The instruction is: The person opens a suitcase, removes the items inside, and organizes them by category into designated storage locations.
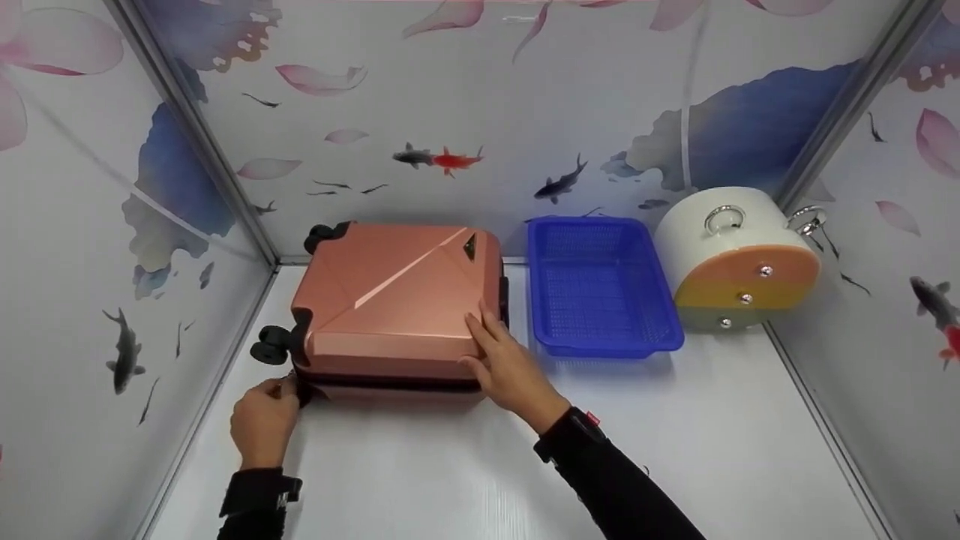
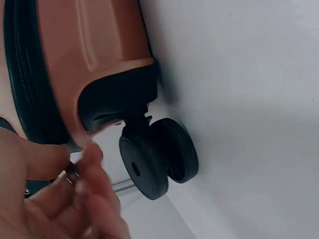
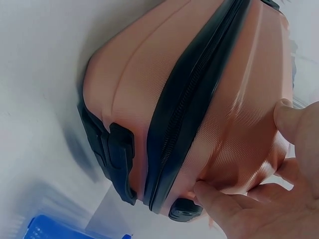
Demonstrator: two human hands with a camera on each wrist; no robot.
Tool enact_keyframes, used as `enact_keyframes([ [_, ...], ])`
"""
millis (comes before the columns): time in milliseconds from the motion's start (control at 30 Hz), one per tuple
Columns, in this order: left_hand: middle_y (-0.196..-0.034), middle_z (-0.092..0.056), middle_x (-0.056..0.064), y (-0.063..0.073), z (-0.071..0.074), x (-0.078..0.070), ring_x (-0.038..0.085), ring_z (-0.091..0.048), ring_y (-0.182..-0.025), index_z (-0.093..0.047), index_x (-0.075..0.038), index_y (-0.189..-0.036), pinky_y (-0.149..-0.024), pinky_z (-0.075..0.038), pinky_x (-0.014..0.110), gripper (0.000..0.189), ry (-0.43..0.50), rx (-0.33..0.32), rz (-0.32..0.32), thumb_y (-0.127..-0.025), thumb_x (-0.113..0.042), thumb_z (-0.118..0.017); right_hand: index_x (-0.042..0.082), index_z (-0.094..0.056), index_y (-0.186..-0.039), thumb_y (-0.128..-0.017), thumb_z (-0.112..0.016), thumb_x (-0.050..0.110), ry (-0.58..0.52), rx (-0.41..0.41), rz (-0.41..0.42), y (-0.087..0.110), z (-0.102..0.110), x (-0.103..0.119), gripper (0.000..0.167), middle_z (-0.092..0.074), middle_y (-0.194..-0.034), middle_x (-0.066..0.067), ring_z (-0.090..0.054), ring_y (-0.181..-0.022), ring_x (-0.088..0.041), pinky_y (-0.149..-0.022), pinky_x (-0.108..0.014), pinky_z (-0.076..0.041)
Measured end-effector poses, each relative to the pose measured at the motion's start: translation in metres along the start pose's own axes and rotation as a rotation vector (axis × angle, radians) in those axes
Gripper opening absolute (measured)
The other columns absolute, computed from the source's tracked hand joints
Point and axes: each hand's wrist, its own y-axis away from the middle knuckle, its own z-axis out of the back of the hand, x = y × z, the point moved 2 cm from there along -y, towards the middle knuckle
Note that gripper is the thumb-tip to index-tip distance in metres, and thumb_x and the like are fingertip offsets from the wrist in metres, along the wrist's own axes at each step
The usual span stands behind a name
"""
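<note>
A rose-pink hard-shell suitcase (image 1: 397,292) lies flat, its black wheels (image 1: 271,345) pointing left. Down at its near left corner, my left hand (image 1: 264,424) pinches a small metallic zipper pull (image 2: 73,173) between thumb and fingers, beside the black zipper (image 2: 25,74) that runs round the side. The pull is mostly hidden by the fingers. My right hand (image 1: 521,375) rests spread over the near right corner of the upper shell, with thumb and fingertips touching it. In the right wrist view the zipper band (image 3: 184,109) looks closed along that side.
A blue plastic basket (image 1: 600,349) stands just right of the suitcase. Beyond it, by the right wall, is a rounded white case (image 1: 720,221) with coloured drawer fronts and ring handles. Printed walls enclose the white table (image 1: 465,480) at back, left and right.
</note>
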Motion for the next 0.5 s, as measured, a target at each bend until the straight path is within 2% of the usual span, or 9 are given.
enact_keyframes([
  [67,-0.12,-0.076,0.029,0.002,0.008,-0.006,0.049,-0.072,-0.103,-0.077,0.003,-0.131,-0.083,-0.052,0.059,0.039,0.057,-0.105,-0.028,-0.109,-0.023,-0.058,0.015,-0.033,-0.175,-0.112,-0.066,0.041,-0.002,-0.006,0.012,0.0,-0.001,0.001,0.075,-0.017,-0.187,-0.01,-0.041,-0.164,-0.039,-0.124,-0.052,-0.048],
  [133,-0.127,-0.07,0.031,0.002,0.016,-0.016,0.045,-0.068,-0.105,-0.071,0.005,-0.14,-0.084,-0.05,0.055,0.041,0.156,-0.217,-0.068,-0.109,-0.015,-0.054,0.016,-0.034,-0.175,-0.112,-0.066,0.04,0.0,-0.013,0.01,0.0,-0.002,0.002,0.075,-0.017,-0.187,-0.009,-0.041,-0.164,-0.039,-0.123,-0.052,-0.049],
  [200,-0.138,-0.065,0.032,0.0,0.024,-0.03,0.045,-0.064,-0.114,-0.068,0.004,-0.145,-0.091,-0.049,0.054,0.042,0.253,-0.305,-0.145,-0.109,-0.012,-0.054,0.017,-0.034,-0.175,-0.112,-0.066,0.04,0.011,-0.027,-0.005,0.001,-0.003,0.005,0.074,-0.018,-0.187,-0.01,-0.039,-0.164,-0.042,-0.123,-0.055,-0.049],
  [233,-0.143,-0.063,0.031,-0.003,0.027,-0.038,0.045,-0.062,-0.122,-0.068,0.003,-0.146,-0.097,-0.049,0.056,0.041,0.288,-0.326,-0.196,-0.11,-0.012,-0.056,0.017,-0.034,-0.175,-0.112,-0.065,0.039,0.016,-0.035,-0.016,0.003,-0.004,0.006,0.074,-0.018,-0.187,-0.011,-0.039,-0.164,-0.045,-0.122,-0.058,-0.049],
  [300,-0.154,-0.058,0.029,-0.007,0.028,-0.053,0.047,-0.056,-0.137,-0.067,-0.002,-0.149,-0.11,-0.045,0.062,0.041,0.297,-0.303,-0.305,-0.111,-0.016,-0.06,0.02,-0.032,-0.176,-0.113,-0.063,0.04,0.032,-0.041,-0.051,0.005,-0.005,0.01,0.072,-0.016,-0.187,-0.011,-0.036,-0.164,-0.049,-0.121,-0.063,-0.048],
  [367,-0.163,-0.053,0.028,-0.012,0.023,-0.066,0.051,-0.046,-0.15,-0.065,-0.003,-0.152,-0.121,-0.036,0.072,0.046,0.228,-0.218,-0.407,-0.11,-0.024,-0.066,0.022,-0.031,-0.176,-0.114,-0.061,0.04,0.057,-0.051,-0.075,0.008,-0.008,0.015,0.07,-0.016,-0.187,-0.011,-0.034,-0.163,-0.054,-0.118,-0.069,-0.048],
  [433,-0.168,-0.048,0.027,-0.014,0.014,-0.073,0.053,-0.038,-0.158,-0.061,-0.004,-0.156,-0.126,-0.026,0.077,0.054,0.119,-0.109,-0.467,-0.111,-0.033,-0.066,0.024,-0.034,-0.175,-0.115,-0.06,0.039,0.079,-0.068,-0.082,0.011,-0.011,0.019,0.067,-0.018,-0.186,-0.013,-0.036,-0.162,-0.056,-0.115,-0.071,-0.05],
  [500,-0.17,-0.044,0.028,-0.014,0.005,-0.075,0.053,-0.034,-0.159,-0.055,-0.005,-0.161,-0.128,-0.02,0.076,0.063,0.026,-0.041,-0.484,-0.111,-0.04,-0.065,0.025,-0.037,-0.174,-0.115,-0.061,0.037,0.102,-0.09,-0.08,0.012,-0.015,0.022,0.065,-0.021,-0.186,-0.012,-0.042,-0.159,-0.055,-0.113,-0.069,-0.052],
])
